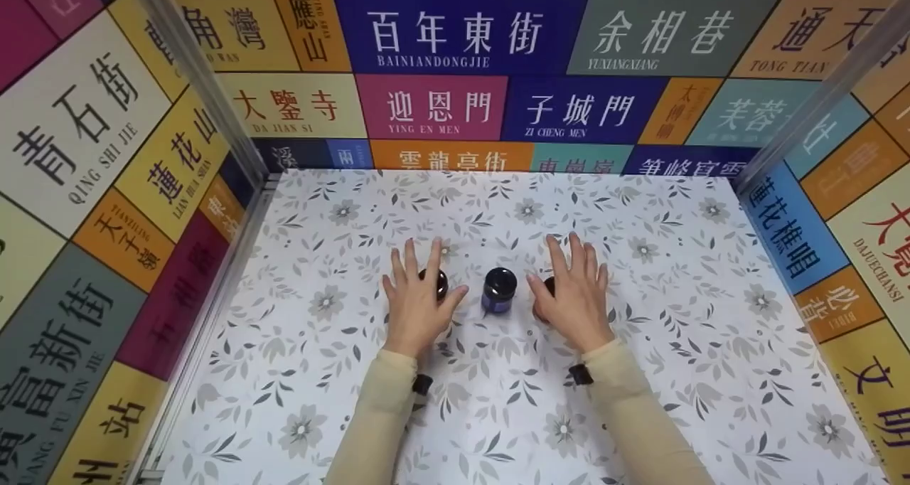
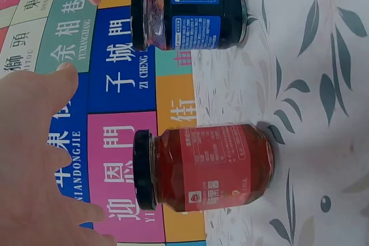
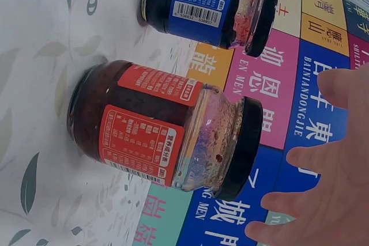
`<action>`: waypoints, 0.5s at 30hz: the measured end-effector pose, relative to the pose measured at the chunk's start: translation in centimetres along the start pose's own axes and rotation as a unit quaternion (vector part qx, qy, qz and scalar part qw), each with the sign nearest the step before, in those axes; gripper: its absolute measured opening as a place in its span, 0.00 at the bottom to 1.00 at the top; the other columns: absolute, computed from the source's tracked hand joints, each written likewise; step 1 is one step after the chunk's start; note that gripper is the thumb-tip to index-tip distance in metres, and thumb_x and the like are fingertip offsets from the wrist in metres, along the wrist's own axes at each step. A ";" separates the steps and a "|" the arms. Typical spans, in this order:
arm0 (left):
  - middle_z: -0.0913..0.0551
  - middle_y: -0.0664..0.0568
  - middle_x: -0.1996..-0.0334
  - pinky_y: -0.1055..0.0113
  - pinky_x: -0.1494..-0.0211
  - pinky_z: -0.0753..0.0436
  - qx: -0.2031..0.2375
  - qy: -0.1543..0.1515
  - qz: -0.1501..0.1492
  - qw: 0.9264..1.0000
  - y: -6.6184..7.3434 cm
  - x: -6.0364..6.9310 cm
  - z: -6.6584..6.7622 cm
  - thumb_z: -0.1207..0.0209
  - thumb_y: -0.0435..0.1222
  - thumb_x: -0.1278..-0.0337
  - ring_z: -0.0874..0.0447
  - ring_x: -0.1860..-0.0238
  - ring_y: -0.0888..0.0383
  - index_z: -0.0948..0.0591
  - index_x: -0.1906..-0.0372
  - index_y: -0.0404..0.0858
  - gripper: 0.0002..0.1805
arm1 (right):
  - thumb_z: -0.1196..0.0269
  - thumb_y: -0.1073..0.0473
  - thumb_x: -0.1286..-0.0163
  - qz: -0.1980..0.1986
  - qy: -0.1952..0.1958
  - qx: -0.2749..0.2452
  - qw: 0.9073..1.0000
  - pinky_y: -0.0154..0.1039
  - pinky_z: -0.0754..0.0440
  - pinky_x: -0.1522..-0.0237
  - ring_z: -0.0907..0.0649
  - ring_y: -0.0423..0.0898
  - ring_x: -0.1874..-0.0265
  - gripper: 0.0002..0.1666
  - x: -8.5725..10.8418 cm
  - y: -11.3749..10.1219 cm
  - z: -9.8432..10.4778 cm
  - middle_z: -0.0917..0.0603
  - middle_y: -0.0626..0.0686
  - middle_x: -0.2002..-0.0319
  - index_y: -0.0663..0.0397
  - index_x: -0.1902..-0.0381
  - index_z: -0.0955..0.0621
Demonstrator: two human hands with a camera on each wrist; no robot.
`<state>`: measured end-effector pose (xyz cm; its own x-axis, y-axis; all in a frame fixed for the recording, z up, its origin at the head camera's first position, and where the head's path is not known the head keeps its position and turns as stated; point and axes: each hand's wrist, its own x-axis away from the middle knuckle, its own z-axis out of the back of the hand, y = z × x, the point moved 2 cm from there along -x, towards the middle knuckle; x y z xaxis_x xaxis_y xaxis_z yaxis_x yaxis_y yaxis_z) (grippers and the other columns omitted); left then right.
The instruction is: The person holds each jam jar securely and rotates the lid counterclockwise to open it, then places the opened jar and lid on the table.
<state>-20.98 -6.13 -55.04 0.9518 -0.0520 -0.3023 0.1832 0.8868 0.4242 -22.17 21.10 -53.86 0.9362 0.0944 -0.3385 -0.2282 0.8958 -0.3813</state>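
My left hand (image 1: 416,308) is spread above a jar with a black lid (image 1: 434,284), partly hidden under the fingers. In the left wrist view that jar has a red label (image 2: 216,167), and the hand (image 2: 40,159) is apart from it. A blue-labelled jar (image 1: 499,290) stands between the hands. My right hand (image 1: 577,301) spreads over a third jar, mostly covered in the head view. The right wrist view shows this jar with orange-red labels (image 3: 147,128), a gap lying between its black lid and the fingers of the hand (image 3: 323,182).
The tabletop (image 1: 455,414) has a white cover printed with grey flowers and leaves. Panels of coloured street-name signs (image 1: 455,30) rise behind it and on both sides. A clear upright edge (image 1: 206,72) stands at the back left corner, another (image 1: 817,94) at the back right.
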 end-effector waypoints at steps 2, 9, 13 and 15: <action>0.55 0.35 0.21 0.26 0.33 0.45 0.010 0.002 0.003 1.000 -0.3 0.0 0.1 0.43 0.65 0.39 0.59 0.24 0.30 0.49 0.19 0.53 0.49 | 0.44 0.34 0.28 0.006 0.008 -0.007 1.000 0.75 0.49 0.34 0.45 0.68 0.27 0.44 0.0 0.0 -0.1 0.45 0.65 0.24 0.47 0.22 0.38; 0.51 0.35 0.22 0.32 0.29 0.46 0.064 -0.012 0.027 0.998 -1.0 0.2 0.2 0.38 0.63 0.42 0.58 0.23 0.32 0.53 0.18 0.52 0.55 | 0.45 0.33 0.28 0.016 -0.001 -0.030 0.999 0.70 0.37 0.37 0.41 0.65 0.28 0.43 -0.7 0.0 -0.1 0.43 0.64 0.25 0.46 0.22 0.38; 0.49 0.35 0.22 0.35 0.28 0.44 0.101 -0.010 0.032 0.994 -1.5 0.3 0.2 0.35 0.64 0.46 0.54 0.24 0.33 0.54 0.18 0.52 0.58 | 0.44 0.34 0.28 0.021 -0.007 -0.043 0.999 0.69 0.34 0.40 0.41 0.61 0.27 0.43 -1.3 -0.2 0.1 0.42 0.63 0.25 0.43 0.21 0.39; 0.47 0.35 0.23 0.35 0.28 0.42 0.123 -0.003 0.033 0.992 -1.8 0.3 0.1 0.33 0.63 0.48 0.51 0.24 0.33 0.52 0.18 0.50 0.59 | 0.44 0.34 0.28 0.025 -0.012 -0.050 0.998 0.69 0.34 0.40 0.42 0.60 0.27 0.43 -1.5 -0.4 0.1 0.42 0.62 0.25 0.42 0.21 0.40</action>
<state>-20.96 -7.76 -55.86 0.9650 0.0001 -0.2623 0.1736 0.7494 0.6390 -23.47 20.64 -53.11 0.9285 0.1494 -0.3399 -0.2997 0.8420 -0.4486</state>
